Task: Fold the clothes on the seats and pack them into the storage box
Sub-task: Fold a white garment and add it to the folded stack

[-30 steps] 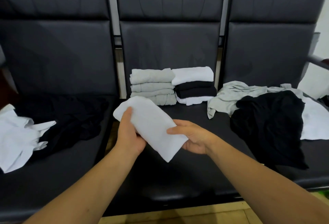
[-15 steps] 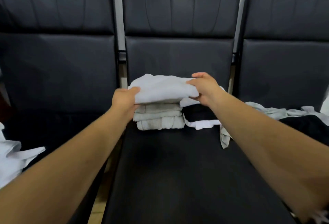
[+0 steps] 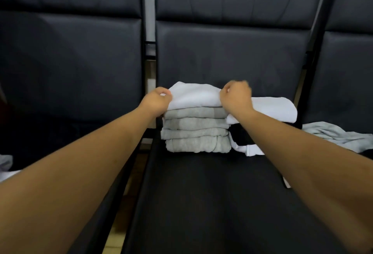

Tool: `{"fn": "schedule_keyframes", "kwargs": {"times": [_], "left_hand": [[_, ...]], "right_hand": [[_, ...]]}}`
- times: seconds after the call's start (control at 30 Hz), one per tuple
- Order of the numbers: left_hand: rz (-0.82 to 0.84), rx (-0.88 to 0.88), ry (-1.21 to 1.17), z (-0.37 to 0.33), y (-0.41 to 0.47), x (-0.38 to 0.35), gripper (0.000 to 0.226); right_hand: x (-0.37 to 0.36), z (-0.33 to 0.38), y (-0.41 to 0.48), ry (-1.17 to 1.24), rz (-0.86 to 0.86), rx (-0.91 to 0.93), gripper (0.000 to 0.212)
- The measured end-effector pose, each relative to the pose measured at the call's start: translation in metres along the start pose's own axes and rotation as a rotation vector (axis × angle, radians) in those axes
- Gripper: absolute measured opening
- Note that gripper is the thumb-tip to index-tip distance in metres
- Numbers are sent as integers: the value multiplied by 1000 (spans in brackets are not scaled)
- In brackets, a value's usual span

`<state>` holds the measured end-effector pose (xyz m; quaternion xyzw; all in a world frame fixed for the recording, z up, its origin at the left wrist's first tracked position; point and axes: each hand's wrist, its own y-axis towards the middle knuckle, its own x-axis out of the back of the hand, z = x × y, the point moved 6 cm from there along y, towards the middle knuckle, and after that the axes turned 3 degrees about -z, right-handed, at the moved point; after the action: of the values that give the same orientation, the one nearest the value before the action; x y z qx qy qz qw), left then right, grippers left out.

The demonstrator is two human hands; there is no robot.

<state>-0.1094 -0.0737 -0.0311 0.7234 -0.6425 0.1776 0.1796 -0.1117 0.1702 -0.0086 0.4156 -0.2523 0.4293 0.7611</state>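
The white folded garment (image 3: pixel 194 97), earlier mid-air, now atop the grey pile (image 3: pixel 196 130)

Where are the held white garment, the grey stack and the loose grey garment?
held white garment (image 3: pixel 194 97), head view, top face
grey stack (image 3: pixel 196 132), head view, front folds
loose grey garment (image 3: pixel 331 135), head view, crumpled middle

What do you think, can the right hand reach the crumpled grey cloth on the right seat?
Probably yes: the crumpled grey cloth lies uncovered nearby on that side, nothing between. The right hand must first release the folded white garment.
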Motion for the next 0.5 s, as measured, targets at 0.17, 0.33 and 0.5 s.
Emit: {"fn": "schedule_keyframes", "kwargs": {"times": [0.17,0.33,0.5], "left_hand": [[14,11,94,36,-43,67,23],[-27,83,245,103,-95,154,19],[-178,139,558,170,-134,236,10]], "right_hand": [[31,86,-52,158,-137,334,17],[-32,159,-133,293,258,383,9],[-111,207,-221,155,649,396,30]]}}
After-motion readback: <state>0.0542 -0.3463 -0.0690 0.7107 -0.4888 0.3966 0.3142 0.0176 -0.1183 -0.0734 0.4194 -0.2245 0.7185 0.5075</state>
